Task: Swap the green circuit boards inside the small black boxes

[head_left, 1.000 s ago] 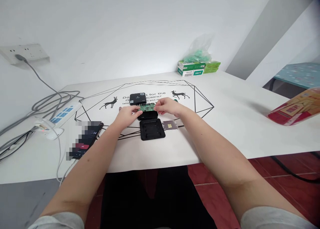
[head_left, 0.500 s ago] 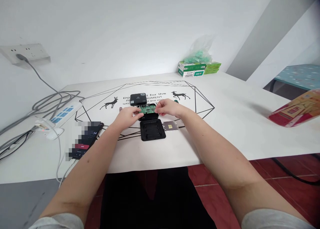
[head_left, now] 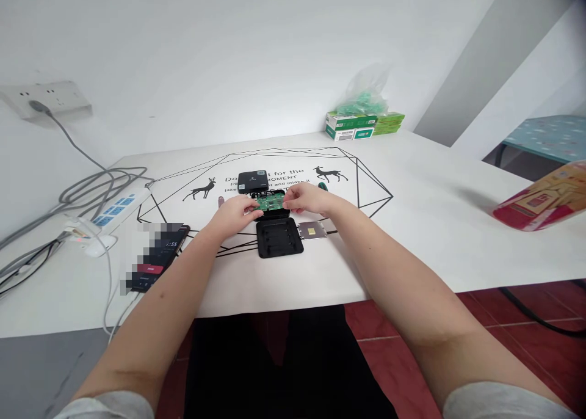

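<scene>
A green circuit board [head_left: 271, 201] is held level by its two ends, just over a black casing half [head_left: 278, 214]. My left hand [head_left: 235, 214] pinches the board's left end between thumb and fingers. At the right end, my right hand [head_left: 302, 198] closes on the edge in the same way. Closer to me lies a square black cover [head_left: 279, 238], its hollow inside facing up. Touching its right side is a silvery metal plate [head_left: 313, 230] with a pale yellow pad. Behind the board rests a closed black box [head_left: 253, 181] with stickers.
A phone [head_left: 160, 257] lies left of my forearm, near a power strip [head_left: 119, 208] and coiled grey cables [head_left: 91, 190]. Green cartons [head_left: 352, 126] topped by a plastic bag stand by the wall. A red package [head_left: 542, 199] sits far right. Small tool handles [head_left: 323, 187] show beyond my hands.
The circuit board has shifted very slightly and tilts a little more towards me, still between both hands. Everything else on the table is where it was.
</scene>
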### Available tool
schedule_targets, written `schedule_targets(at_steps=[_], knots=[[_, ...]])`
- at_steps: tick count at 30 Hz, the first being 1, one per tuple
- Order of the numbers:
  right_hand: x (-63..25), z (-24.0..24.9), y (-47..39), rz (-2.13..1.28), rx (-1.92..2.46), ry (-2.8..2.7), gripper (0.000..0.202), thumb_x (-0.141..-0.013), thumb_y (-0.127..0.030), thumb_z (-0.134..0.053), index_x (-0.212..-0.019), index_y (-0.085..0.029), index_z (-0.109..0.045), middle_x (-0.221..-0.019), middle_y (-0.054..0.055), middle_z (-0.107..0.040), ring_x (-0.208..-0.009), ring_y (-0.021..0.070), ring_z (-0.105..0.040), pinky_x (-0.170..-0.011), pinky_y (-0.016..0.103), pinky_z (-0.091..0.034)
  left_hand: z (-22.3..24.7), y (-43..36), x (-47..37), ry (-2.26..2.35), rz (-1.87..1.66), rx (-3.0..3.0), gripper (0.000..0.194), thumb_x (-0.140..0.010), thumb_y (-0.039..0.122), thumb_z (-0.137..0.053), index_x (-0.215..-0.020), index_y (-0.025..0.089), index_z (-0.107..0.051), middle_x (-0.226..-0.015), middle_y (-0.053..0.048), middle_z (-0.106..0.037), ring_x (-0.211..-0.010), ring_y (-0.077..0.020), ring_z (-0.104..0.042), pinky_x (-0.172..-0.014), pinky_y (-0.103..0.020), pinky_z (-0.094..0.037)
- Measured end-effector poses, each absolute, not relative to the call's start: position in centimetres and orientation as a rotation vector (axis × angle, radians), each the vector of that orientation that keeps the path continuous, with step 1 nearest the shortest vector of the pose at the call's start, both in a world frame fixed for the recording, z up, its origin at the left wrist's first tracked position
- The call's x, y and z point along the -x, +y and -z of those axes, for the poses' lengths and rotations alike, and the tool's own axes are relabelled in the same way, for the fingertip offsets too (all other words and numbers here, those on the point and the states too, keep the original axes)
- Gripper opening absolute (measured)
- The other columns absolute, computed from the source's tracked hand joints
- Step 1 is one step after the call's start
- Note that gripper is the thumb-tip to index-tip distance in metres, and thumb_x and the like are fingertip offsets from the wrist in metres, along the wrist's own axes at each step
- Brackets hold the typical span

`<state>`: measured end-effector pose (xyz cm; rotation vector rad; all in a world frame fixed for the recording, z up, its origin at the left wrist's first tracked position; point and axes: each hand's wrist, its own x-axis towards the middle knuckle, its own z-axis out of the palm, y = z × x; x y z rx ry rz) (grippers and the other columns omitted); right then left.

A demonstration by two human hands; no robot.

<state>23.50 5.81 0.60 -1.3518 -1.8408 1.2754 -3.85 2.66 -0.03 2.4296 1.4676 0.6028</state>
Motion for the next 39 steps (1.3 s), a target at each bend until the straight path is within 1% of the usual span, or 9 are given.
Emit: schedule_targets(at_steps=[5, 13, 19, 29, 39], knots=[[-23.6, -0.3, 6.0, -1.267, 1.371, -1.848, 0.018, -0.084, -0.017, -0.087, -0.08, -0.02, -0.069, -0.07, -0.002, -0.068, -0.063, 0.012, -0.061, -0.061, 0.026, -0.054, 0.0, 2.7, 3.8, 1.473, -0.608, -2.451, 0.028, -0.098, 0.048, -0.068, -0.105, 0.026, -0.083, -0.1, -0.006, -0.078, -0.098, -0.029, -0.074, -0.092, -0.044, -0.056], [-23.4, -0.5, 5.8, -1.266, 1.402, -1.842, 0.02, -0.084, -0.015, -0.087, -0.083, -0.02, -0.067, -0.069, -0.003, -0.068, -0.059, 0.0118, -0.059, -0.059, 0.026, -0.052, 0.5, 2.9, 3.8, 1.471, -0.636, -2.412, 0.024, -0.097, 0.044, -0.072, -0.105, 0.025, -0.084, -0.101, -0.006, -0.076, -0.095, -0.027, -0.073, -0.093, -0.043, -0.058], [-23.3, -0.6, 5.7, -1.284, 1.413, -1.852, 0.017, -0.089, -0.012, -0.081, -0.085, -0.02, -0.066, -0.069, -0.004, -0.066, -0.058, 0.011, -0.057, -0.058, 0.025, -0.05, 0.6, 3.1, 3.9, 1.481, -0.622, -2.411, 0.024, -0.097, 0.045, -0.073, -0.106, 0.025, -0.084, -0.101, -0.006, -0.076, -0.095, -0.0274, -0.073, -0.094, -0.043, -0.057], [-23.1, -0.7, 5.5, -1.255, 1.474, -1.896, 0.016, -0.094, -0.018, -0.08, -0.09, -0.02, -0.064, -0.076, -0.001, -0.067, -0.062, 0.0112, -0.058, -0.065, 0.027, -0.054, 0.6, 3.1, 3.9, 1.5, -0.58, -2.415, 0.023, -0.099, 0.041, -0.071, -0.107, 0.023, -0.083, -0.101, -0.006, -0.075, -0.097, -0.0275, -0.072, -0.095, -0.043, -0.054], [-22.8, -1.2, 5.0, -1.238, 1.511, -1.911, 0.016, -0.098, -0.02, -0.077, -0.094, -0.021, -0.061, -0.079, -0.002, -0.065, -0.063, 0.0115, -0.056, -0.065, 0.027, -0.051, 0.1, 2.8, 3.7, 1.506, -0.586, -2.423, 0.022, -0.097, 0.038, -0.071, -0.105, 0.022, -0.083, -0.096, -0.005, -0.071, -0.093, -0.026, -0.07, -0.091, -0.041, -0.054]])
